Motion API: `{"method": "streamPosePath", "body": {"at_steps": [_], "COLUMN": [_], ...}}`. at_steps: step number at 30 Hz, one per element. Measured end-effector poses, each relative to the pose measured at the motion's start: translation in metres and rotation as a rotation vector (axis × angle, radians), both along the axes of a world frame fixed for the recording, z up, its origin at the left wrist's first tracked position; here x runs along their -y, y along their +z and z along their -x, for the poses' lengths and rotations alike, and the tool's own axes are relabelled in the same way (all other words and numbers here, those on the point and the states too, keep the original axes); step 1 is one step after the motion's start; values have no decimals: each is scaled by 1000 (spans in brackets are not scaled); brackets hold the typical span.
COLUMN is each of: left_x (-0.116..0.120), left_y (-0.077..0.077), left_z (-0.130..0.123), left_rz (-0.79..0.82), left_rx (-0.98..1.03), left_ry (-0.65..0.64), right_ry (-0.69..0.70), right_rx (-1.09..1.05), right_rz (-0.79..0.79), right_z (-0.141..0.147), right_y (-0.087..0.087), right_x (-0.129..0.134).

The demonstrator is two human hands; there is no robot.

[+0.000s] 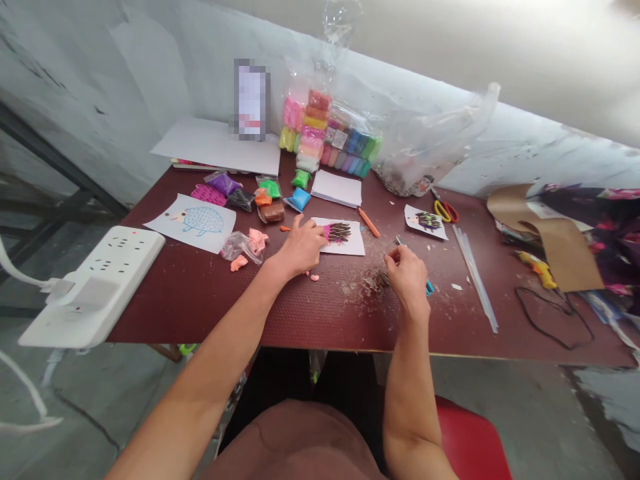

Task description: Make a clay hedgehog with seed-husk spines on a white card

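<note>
Left hand [300,248]: near the front middle of the dark red surface [200,310], fingers [314,228] curled down onto a white paper card [350,251]; whether they grip anything is hidden. The card bears a hedgehog figure [339,233] of dark strips and lies loose, well in from the front edge. Right hand [407,275]: just right of the card, thumb and fingers pinched closed on a small dark piece [384,279], too small to name, above a scatter of crumbs [365,285]. Also near: pink clay scraps [257,240] left of the card, an orange stick [369,222] to its right. Risks: a sideways press could slide the unfixed card and disturb the strips; crumbs could stick to soft clay; the small piece could slip from the pinch into the debris.
</note>
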State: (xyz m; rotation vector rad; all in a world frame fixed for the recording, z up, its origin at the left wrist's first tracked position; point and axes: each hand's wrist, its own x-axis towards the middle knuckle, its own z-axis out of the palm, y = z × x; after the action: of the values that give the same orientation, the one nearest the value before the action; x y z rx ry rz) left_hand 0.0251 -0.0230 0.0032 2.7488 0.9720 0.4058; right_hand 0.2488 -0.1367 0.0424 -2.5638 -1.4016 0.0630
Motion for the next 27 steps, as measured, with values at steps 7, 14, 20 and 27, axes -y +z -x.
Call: {"method": "streamPosePath", "body": {"at_steps": [7, 14, 20, 27], "left_x": [1, 1, 1, 0], "left_y": [1, -1, 1, 2], "left_z": [-1, -1, -1, -1], "left_rz": [3, -4, 18, 21], "left_rx": [-3, -12, -20, 0], "left_ry": [14, 19, 14, -9], "right_ry": [102, 147, 149, 131], "right_rx": [-413, -492, -498, -167], "right_rz": [-268, -375, -286, -100], "right_z": [21, 44, 56, 65], "right_y": [-3, -7, -13, -11], "right_x": [-22, -36, -43, -46]}}
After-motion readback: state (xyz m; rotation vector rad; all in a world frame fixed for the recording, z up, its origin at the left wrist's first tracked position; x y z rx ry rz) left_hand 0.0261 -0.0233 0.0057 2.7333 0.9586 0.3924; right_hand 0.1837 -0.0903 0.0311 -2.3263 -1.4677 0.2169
